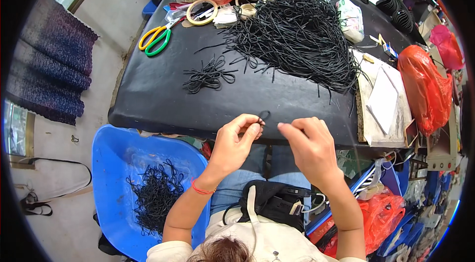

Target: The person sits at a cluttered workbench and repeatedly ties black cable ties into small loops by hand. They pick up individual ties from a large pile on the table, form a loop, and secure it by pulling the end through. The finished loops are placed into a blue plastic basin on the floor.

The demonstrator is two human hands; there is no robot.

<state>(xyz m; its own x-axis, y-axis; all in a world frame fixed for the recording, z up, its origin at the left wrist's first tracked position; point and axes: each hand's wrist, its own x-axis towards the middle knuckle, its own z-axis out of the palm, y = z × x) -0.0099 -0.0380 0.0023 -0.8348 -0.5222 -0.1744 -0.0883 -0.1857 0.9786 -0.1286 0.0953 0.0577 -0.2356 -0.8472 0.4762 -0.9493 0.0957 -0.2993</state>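
Over the near edge of the black-covered table [163, 96], my left hand [236, 139] pinches a thin black cord [265, 113], whose small loop sticks up past the fingertips. To its right, my right hand [312, 144] is raised with its fingers curled, thumb and forefinger pressed together; whatever they may hold is too small to make out. A small bunch of looped black cords [210, 75] lies on the table ahead of my left hand. Farther back spreads a large heap of black cords [297, 34].
A blue tub [106, 173] with tangled black cords [153, 197] stands at the lower left. Scissors with yellow and green handles [157, 40] lie by a tape roll [202, 12]. At the right are a white board [391, 123] and a red plastic bag [425, 89].
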